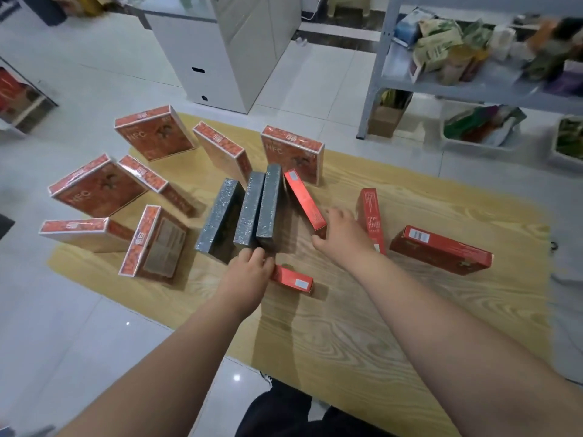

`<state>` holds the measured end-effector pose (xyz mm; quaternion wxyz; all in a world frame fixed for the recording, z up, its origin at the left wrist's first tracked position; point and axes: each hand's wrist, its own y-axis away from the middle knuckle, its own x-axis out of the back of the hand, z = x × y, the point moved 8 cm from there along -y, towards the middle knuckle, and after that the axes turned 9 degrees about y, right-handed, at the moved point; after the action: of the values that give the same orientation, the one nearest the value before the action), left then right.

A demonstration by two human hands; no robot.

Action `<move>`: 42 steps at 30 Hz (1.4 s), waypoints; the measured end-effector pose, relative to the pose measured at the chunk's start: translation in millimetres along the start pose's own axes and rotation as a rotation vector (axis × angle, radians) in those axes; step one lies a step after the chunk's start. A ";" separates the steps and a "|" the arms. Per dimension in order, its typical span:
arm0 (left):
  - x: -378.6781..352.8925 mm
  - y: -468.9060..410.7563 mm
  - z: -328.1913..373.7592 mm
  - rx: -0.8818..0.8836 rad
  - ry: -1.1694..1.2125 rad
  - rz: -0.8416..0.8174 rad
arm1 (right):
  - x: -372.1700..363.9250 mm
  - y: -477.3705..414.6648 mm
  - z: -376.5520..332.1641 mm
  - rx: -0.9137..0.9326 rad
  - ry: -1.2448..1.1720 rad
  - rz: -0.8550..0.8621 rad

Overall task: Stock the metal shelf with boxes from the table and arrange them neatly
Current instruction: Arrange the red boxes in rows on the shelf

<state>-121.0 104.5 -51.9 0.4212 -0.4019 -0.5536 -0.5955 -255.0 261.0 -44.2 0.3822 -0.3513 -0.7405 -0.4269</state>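
Note:
Three dark grey boxes [249, 209] stand on edge side by side in the middle of the wooden table [362, 326]. My left hand [249, 272] is at their near ends, fingers curled over the bottom corner of the middle and right ones. A slim red box [304, 201] leans against the right grey box; my right hand [342, 236] grips its near end, thumb under the corner. A small red box [293, 280] lies flat beside my left thumb. The grey metal shelf [378, 67] stands at the far right.
Several orange NFC boxes [154, 134] stand or lean over the table's left and far parts. Two more red boxes [370, 216] [441, 249] sit right of my right hand. The shelf holds mixed packets [441, 45]; white bins [479, 130] stand under it. A white cabinet [227, 52] is behind the table.

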 end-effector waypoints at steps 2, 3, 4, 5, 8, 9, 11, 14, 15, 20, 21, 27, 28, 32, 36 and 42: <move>2.7 -6.2 2.0 -0.079 -0.026 0.051 | -5.0 -15.5 -3.4 -0.071 0.007 -0.011; 1.6 -7.9 3.7 -0.126 -0.011 0.061 | -8.3 -21.5 -4.3 -0.103 0.008 -0.016; -1.1 -8.7 4.4 -0.161 0.015 0.053 | -13.4 -27.2 -4.0 -0.131 0.003 -0.022; -6.8 -8.6 4.2 -0.196 0.037 0.038 | -19.4 -31.8 -2.9 -0.155 -0.014 -0.025; -23.5 -1.9 -1.2 -0.223 0.093 -0.065 | -32.8 -36.3 0.7 -0.209 -0.106 -0.002; -27.6 1.8 -3.6 -0.216 0.125 -0.107 | -35.2 -35.0 2.9 -0.227 -0.123 0.016; -39.6 8.7 -11.6 -0.192 0.186 -0.180 | -37.8 -28.7 7.5 -0.257 -0.138 0.056; -53.5 17.2 -24.4 -0.154 0.303 -0.222 | -43.7 -9.2 13.5 -0.287 -0.204 0.055; -55.9 18.7 -28.5 -0.145 0.357 -0.209 | -45.6 -2.0 16.6 -0.295 -0.231 0.057; -55.0 24.4 -44.7 -0.080 0.677 -0.190 | -39.8 34.7 31.8 -0.321 -0.442 0.082; -49.6 27.2 -45.9 -0.056 0.761 -0.193 | -36.9 40.3 34.8 -0.319 -0.487 0.087; -23.9 67.0 -50.4 0.227 1.324 -0.106 | -4.2 69.5 48.7 -0.241 -0.739 0.127; -22.2 75.0 -49.0 0.266 1.407 -0.070 | 2.5 73.3 50.1 -0.218 -0.764 0.124; -19.2 113.9 -39.8 0.458 1.740 0.177 | 27.2 86.2 45.7 -0.068 -0.830 0.084; -10.4 164.3 -29.8 0.598 1.858 0.451 | 34.6 95.9 25.9 0.048 -0.925 -0.006; 10.6 267.6 -27.5 0.725 1.860 0.738 | 20.6 117.7 -57.5 0.228 -1.011 -0.168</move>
<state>128.6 67.8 42.2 0.9277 0.2177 -0.0023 -0.3034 -149.6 259.0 36.2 -0.0228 -0.4089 -0.8999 -0.1501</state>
